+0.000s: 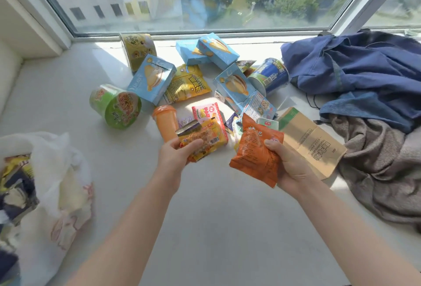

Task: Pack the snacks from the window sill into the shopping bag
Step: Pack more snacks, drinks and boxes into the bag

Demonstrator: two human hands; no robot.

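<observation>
Left hand (180, 152) grips a flat yellow foil snack packet (206, 140) and right hand (290, 160) grips a puffy orange snack bag (256, 152), both over the white window sill (216, 228). The crinkly white plastic shopping bag (63, 171) slumps at the left edge, with bare sill between. A heap of blue and grey clothes (376, 103) crowds the right.

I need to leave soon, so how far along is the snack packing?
Some packets already sit in the white bag. The left hand holds a yellow packet, the right hand an orange packet. Noodle cups, blue boxes and loose packets are left on the sill.
</observation>
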